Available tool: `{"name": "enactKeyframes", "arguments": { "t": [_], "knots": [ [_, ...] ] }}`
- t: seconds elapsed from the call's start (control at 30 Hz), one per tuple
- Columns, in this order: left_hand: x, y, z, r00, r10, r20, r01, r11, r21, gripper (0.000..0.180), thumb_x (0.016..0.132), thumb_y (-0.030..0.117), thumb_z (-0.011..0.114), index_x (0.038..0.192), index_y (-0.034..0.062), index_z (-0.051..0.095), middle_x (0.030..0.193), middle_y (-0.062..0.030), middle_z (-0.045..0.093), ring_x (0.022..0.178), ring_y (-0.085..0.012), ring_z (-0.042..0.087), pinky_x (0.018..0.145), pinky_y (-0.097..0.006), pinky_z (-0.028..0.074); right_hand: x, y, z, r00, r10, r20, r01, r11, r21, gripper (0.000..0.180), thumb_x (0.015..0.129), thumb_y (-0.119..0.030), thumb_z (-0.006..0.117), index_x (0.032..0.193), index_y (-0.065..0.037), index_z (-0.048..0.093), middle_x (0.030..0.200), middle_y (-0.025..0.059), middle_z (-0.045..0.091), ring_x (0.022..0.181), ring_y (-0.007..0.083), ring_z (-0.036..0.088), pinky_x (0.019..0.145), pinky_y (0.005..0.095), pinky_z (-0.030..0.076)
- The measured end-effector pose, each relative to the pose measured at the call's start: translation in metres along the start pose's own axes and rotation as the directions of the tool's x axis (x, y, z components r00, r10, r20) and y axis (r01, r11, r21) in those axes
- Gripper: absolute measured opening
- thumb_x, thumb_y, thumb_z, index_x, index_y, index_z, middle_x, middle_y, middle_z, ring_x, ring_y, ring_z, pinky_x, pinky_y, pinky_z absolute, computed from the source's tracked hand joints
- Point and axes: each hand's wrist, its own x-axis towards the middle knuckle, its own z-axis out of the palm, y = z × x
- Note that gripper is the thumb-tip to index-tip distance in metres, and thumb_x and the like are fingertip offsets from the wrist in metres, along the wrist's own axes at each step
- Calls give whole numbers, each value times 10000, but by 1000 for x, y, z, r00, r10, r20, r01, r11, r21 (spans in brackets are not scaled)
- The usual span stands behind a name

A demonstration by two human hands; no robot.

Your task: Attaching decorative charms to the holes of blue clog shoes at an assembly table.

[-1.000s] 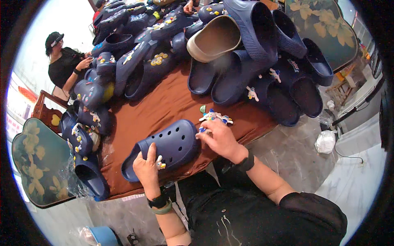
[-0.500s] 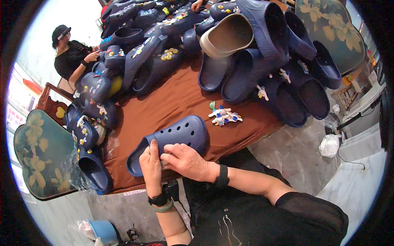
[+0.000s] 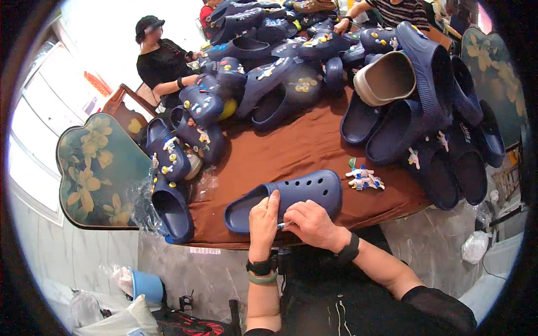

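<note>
A navy clog with round holes lies on the brown cloth at the table's near edge, its toe to the right. My left hand is closed on the clog's near side, thumb raised along the upper; its other fingers are mostly hidden. Just right of it, my right hand pinches a small white and blue piece, apparently a shoe charm, in front of the clog's side. Beyond the toe sits a small pile of white and blue charms, with a green charm at its far end.
Plain navy clogs and a beige clog are heaped at the right. Decorated clogs line the left and far side of the brown cloth. Co-workers stand beyond. Flowered chair backs flank the table; a blue bucket is on the floor.
The whole view has shifted, so the table appears farther right and lower. The small white and blue piece now shows between my hands. The clog stays in place under my left hand.
</note>
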Motion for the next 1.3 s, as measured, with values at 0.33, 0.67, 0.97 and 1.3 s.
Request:
{"name": "enactKeyframes", "arguments": {
  "t": [0.33, 0.67, 0.97, 1.3],
  "knots": [
    [-5, 1, 8, 981, 133, -139, -110, 981, 158, 512, 1003, 366, 558, 662, -11, 495, 560, -163, 428, 506, -246, 376, 507, -388, 362, -23, 22, -53, 980, -116, 162, 95, 987, 129, 193, 777, -121, 751, 897, -71, 609, 873, 94, 620, 821, 294, 621, 745, 396, 501],
    [-42, -22, 15, 843, 431, -323, -420, 901, 105, 425, 793, 153, 789, 577, 10, 452, 536, -156, 458, 446, -306, 405, 454, -398, 337, -47, 51, -166, 815, 555, 166, -544, 832, -111, 178, 849, -58, 697, 1018, -15, 661, 965, 140, 649, 868, 298, 634, 761, 371, 514],
    [-60, -25, 7, 806, 511, -298, -474, 859, 193, 369, 769, 164, 804, 599, 35, 504, 561, -132, 500, 477, -305, 481, 464, -379, 372, 41, 6, -130, 962, 196, 188, -224, 964, 141, 83, 829, -64, 715, 911, -77, 708, 855, 36, 680, 863, 215, 602, 823, 335, 444],
    [-55, -30, 10, 786, 549, -284, -504, 835, 222, 450, 761, 187, 820, 575, 45, 435, 532, -128, 436, 468, -321, 457, 451, -411, 342, 45, -15, -33, 987, 95, -131, -123, 967, -224, 122, 791, -59, 709, 897, -99, 663, 862, 44, 640, 849, 269, 582, 845, 398, 421]
  ]
}}
